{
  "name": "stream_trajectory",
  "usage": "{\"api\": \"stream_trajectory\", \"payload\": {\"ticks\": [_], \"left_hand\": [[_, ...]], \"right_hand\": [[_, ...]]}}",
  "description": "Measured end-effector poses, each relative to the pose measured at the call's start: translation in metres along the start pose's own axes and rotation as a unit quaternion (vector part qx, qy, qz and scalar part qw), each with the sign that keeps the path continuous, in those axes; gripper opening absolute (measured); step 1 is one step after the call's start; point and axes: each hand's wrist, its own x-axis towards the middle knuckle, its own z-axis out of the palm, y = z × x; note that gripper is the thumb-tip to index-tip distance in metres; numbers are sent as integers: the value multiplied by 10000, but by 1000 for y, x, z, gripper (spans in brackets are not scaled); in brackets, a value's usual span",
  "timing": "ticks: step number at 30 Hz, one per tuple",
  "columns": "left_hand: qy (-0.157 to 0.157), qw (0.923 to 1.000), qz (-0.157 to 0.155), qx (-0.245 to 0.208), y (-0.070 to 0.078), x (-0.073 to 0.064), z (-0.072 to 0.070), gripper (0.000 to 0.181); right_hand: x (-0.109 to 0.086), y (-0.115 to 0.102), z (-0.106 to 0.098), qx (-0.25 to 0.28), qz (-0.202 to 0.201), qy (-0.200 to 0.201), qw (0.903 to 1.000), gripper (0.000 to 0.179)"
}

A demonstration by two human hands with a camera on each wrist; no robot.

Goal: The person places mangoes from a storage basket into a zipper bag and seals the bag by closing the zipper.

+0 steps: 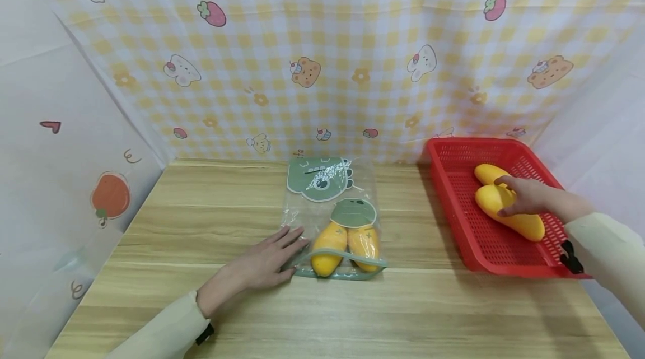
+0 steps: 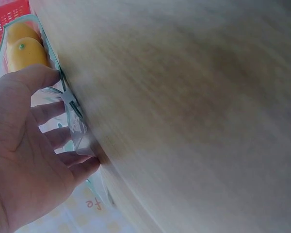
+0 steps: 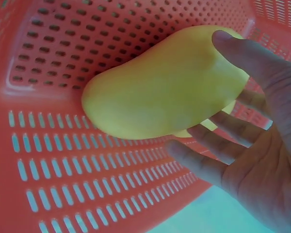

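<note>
A clear plastic bag [image 1: 297, 216] with green cartoon-animal prints lies flat on the table, its green-edged mouth towards me. Two yellow mangoes [image 1: 327, 247] lie inside by that mouth. My left hand [image 1: 267, 261] rests at the bag's left edge, fingers spread; the left wrist view shows its fingertips at the plastic film [image 2: 78, 131]. Over the red basket, my right hand [image 1: 526, 197] holds one end of a large mango [image 3: 160, 85], thumb on one side and fingers along the other. Another mango [image 1: 489, 173] lies behind it, mostly hidden in the right wrist view.
The red perforated basket [image 1: 456, 219] stands at the table's right side with raised walls. A checked yellow curtain [image 1: 353, 107] hangs along the back edge of the wooden table [image 1: 403, 314]. White printed cloth [image 1: 60, 157] covers the left side.
</note>
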Motion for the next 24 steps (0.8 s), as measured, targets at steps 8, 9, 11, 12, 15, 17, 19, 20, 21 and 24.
{"api": "stream_trajectory", "payload": {"ticks": [8, 9, 11, 12, 15, 17, 19, 20, 21, 24], "left_hand": [[-22, 10000, 2, -8, 0, 0, 0, 63], [-23, 10000, 1, -4, 0, 0, 0, 63], [-27, 10000, 1, 16, 0, 1, 0, 63], [-22, 10000, 1, 23, 0, 1, 0, 63], [-25, 10000, -7, 35, 1, 1, 0, 63], [-25, 10000, -4, 33, 1, 1, 0, 63], [-17, 10000, 1, 21, 1, 1, 0, 63], [-8, 10000, 5, 27, 1, 1, 1, 63], [-5, 10000, 9, 30, 1, 1, 1, 63], [14, 10000, 21, 45, 1, 0, 0, 63]], "right_hand": [[5, 5, -2, -101, -1, -213, 9997, 85], [6, 5, -1, -81, 8, -235, 9997, 87], [7, 5, -1, -16, 59, -320, 9995, 91], [7, 5, 0, 27, 97, -376, 9992, 93], [7, 4, 1, 150, 218, -572, 9980, 101], [7, 3, 1, 240, 276, -694, 9969, 103], [7, 2, 1, 342, 293, -784, 9959, 103], [8, 2, 0, 396, 310, -821, 9954, 102], [7, 1, 0, 451, 319, -868, 9947, 102], [7, 0, -1, 602, 396, -1034, 9920, 101]]}}
